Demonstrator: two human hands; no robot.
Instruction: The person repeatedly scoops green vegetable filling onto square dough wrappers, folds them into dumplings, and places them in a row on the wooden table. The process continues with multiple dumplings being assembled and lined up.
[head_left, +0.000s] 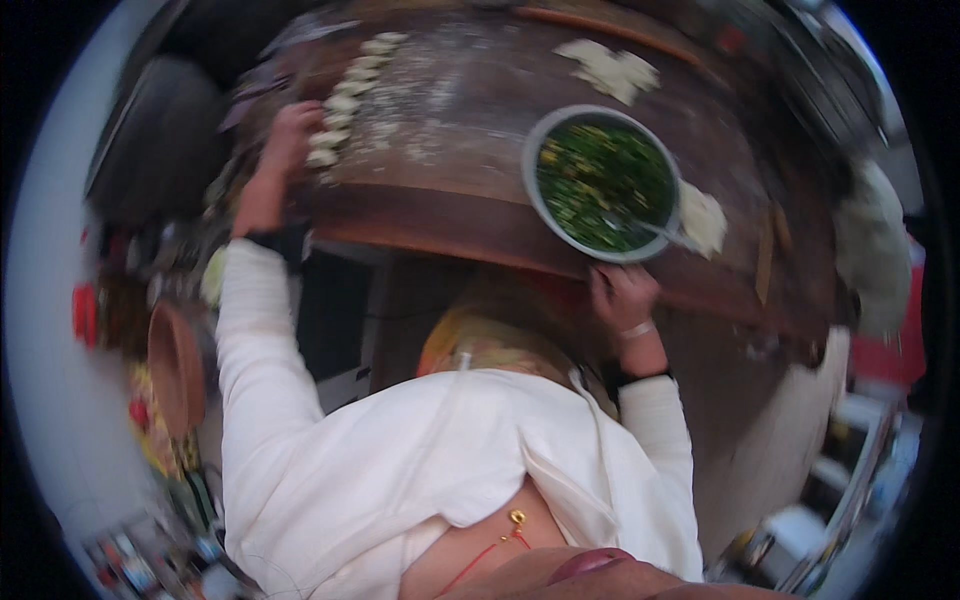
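Note:
A row of small filled dumplings (346, 101) runs along the left side of the floured wooden table (480, 161). Beside the row is my left hand (295, 131), its fingertips close to or touching one dumpling; blur hides whether it grips it. My right hand (624, 295) is at the table's front edge, fingers curled, just below a metal bowl (529, 176). Whether it touches the rim cannot be made out. Chopped green filling with yellow bits (604, 184) is in the bowl, and a metal spoon (660, 231) leans over its right side.
Flattened dough pieces (611, 69) lie at the back, and another pale dough sheet (703, 219) is partly behind the bowl. Thin wooden sticks (765, 255) rest at the right. Loose flour (412, 112) covers the table's left half. A brown basin (176, 367) stands far left.

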